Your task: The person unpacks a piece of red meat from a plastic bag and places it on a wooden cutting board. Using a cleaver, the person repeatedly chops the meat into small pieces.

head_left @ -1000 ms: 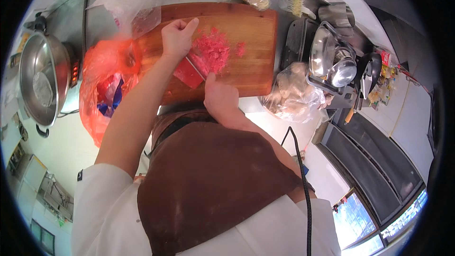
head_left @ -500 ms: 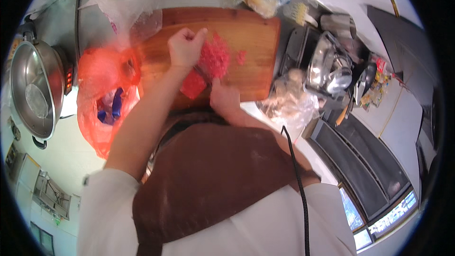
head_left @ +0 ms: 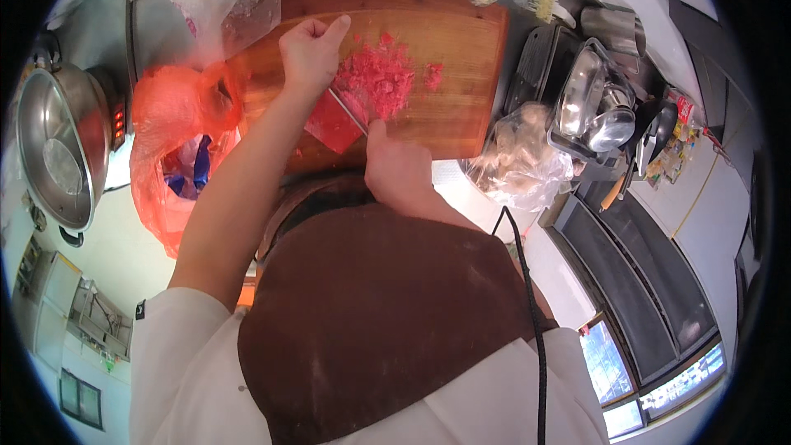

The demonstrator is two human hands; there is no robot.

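A mound of chopped red meat (head_left: 379, 74) lies on a wooden cutting board (head_left: 465, 53), with a small separate bit to its right. My right hand (head_left: 400, 166) is closed at the near edge of the board around the handle end of a cleaver (head_left: 336, 121). The cleaver's broad blade looks red and is tilted beside the mound; the handle is hidden by my fingers. Left of the meat, my left hand (head_left: 313, 53) is held above the board with its fingers curled and its thumb sticking out. I see nothing in it.
On the left are a red plastic bag (head_left: 156, 128) and a metal wok (head_left: 62, 148). A clear plastic bag (head_left: 222, 8) lies at the board's far left. To the right sit a filled clear bag (head_left: 519, 156), a metal tray with steel utensils (head_left: 577, 99) and a brush (head_left: 544, 2).
The view has shifted, so the board sits higher in the picture. The cleaver's blade has turned and its thin edge now shows. Both hands remain close to the meat.
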